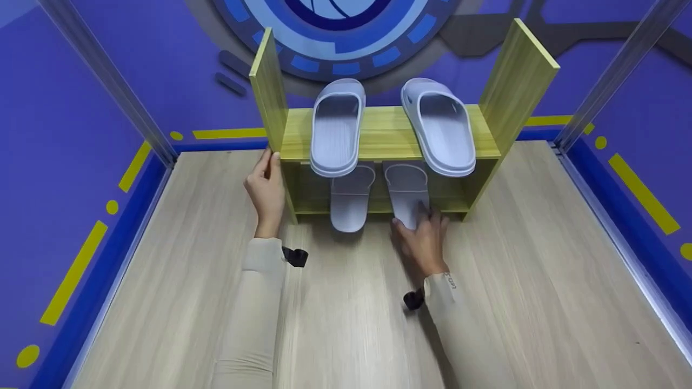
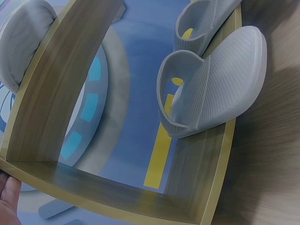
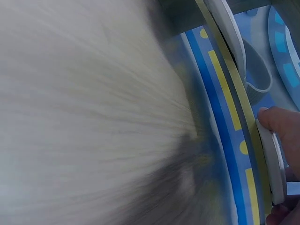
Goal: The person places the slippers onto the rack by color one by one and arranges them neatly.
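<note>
A small wooden shoe rack (image 1: 386, 132) carries a pair of light grey-lilac clogs on its upper shelf, the left clog (image 1: 335, 129) and the right clog (image 1: 447, 132). On the lower shelf are two open-toe slippers, the left slipper (image 1: 350, 210) and the right slipper (image 1: 406, 189), heels jutting past the front edge. My right hand (image 1: 424, 243) grips the right slipper's heel end, thumb on its left side and fingers on its right. At the rack's left side panel, my left hand (image 1: 267, 186) holds the edge by the upper shelf; some of its fingers are hidden.
The rack stands on a wood-grain tabletop (image 1: 346, 324) near the back wall (image 1: 178, 70). Its side panels, such as the right panel (image 1: 519, 81), rise above the upper shelf. Blue printed walls with metal corner posts (image 1: 111, 81) enclose the left, back and right.
</note>
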Demonstrator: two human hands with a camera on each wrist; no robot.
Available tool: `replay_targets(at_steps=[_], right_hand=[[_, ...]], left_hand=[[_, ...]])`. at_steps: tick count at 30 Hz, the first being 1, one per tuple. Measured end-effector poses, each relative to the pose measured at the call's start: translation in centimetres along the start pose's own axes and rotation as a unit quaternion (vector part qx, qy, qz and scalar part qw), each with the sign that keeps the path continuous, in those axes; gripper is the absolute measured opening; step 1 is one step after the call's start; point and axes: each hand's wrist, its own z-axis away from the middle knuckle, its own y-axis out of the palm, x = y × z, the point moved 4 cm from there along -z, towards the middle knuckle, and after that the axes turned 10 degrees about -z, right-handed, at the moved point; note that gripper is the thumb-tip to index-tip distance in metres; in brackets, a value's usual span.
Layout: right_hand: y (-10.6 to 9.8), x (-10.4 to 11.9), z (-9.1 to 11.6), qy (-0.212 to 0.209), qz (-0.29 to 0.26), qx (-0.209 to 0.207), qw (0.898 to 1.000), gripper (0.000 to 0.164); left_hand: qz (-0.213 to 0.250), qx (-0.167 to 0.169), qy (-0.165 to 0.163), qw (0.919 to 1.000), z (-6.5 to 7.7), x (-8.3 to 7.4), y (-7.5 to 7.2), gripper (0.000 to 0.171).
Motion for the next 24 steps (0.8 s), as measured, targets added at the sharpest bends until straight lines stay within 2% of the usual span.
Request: replay_targets(at_steps=[6,14,20,24], right_hand=[[0.28,0.05,-0.29,0.020,0.002,0.021,1.000,0.076],[0.57,0.08,-0.70,0.007,0.015,0.017,1.000,0.077],[0.71,0.03,-0.72,-0.008,0.017,0.014,1.000,0.078],[0.75,-0.02,-0.60,-0.021,0.013,0.018,1.000,0.078]], left_hand=[[-0.002,-0.005,-0.004,1.0000,-0.08,0.07,-0.06,0.036],[-0.002,-0.004,-0.001,1.0000,-0.12,0.11,0.01,0.036],[-0.017,0.011,0.001,0.9998,-0.29,0.01,-0.07,0.036],[-0.033,0.032,-0.001,0.9990,-0.21,0.16,-0.18,0.038]])
